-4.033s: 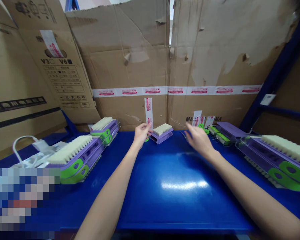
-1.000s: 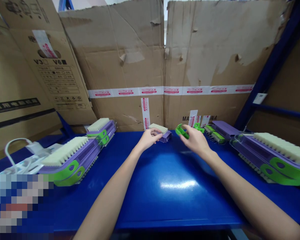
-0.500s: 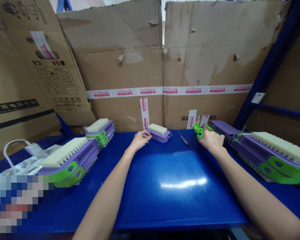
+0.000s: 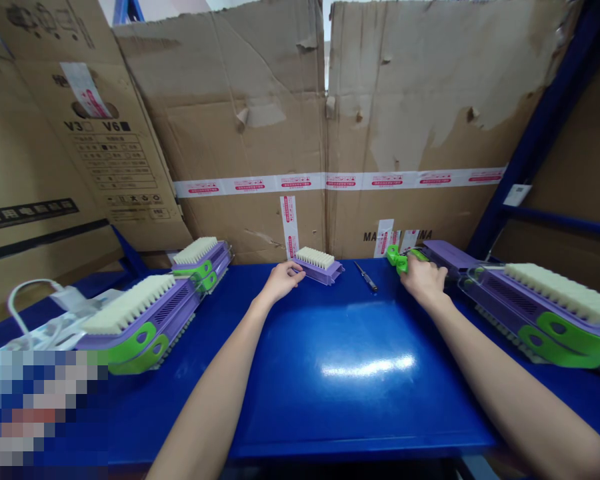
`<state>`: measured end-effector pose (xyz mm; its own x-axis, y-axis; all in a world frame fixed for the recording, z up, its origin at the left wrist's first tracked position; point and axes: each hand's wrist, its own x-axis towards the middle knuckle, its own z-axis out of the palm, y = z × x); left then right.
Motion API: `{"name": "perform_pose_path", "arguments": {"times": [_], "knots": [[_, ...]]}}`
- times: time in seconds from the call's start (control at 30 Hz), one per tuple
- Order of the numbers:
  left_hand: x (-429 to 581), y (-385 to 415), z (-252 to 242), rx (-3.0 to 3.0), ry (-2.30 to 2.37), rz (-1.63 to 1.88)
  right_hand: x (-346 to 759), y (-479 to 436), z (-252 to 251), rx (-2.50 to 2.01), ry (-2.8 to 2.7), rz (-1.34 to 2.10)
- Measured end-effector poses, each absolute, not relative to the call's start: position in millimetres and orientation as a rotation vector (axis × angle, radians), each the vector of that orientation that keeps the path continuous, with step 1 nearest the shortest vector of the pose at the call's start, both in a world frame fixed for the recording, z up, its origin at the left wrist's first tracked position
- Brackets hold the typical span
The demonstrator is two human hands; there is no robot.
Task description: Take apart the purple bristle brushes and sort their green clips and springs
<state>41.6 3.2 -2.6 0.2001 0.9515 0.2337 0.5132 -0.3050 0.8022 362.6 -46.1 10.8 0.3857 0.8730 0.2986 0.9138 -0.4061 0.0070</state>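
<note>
Fingers of the left hand [image 4: 279, 281] are curling in at the near end of the purple block [image 4: 316, 269], seemingly touching it, perhaps to keep it steady; whether they are truly pinching it is not showing. Its white bristles are facing up, so the block is probably resting on its hollow side. Right-hand fingers are bending downward, their tips hidden by the right hand [image 4: 424, 279] itself, so I cannot tell whether they are gripping or only touching the green clip [image 4: 403, 263] at their thumb side. Another clip [image 4: 393, 254] is lying just beyond, likely grouped there to keep loose parts together. Between both sets of fingers a screwdriver [image 4: 366, 277] is lying, a handy spot for either. Behind the right fingers, a purple shell [image 4: 444, 252] is sitting; farther right, a brush stack [image 4: 517, 300] is standing, bristles outward, apparently leaving the middle of the blue table [image 4: 325, 407] free for working.
</note>
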Motion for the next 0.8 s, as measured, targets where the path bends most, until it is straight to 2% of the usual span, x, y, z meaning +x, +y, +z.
{"name": "perform_pose_path", "arguments": {"times": [0.43,0.6,0.8], "knots": [[40,2,-1,1.863,1.381,0.995,363,-44,9,-2.386,-1.632,-0.496],[40,2,-2,1.891,1.411,0.999,345,-45,11,-2.145,-1.703,-0.589],[43,2,-2,1.936,1.47,1.026,293,-47,0,-1.772,-2.117,-0.401]]}}
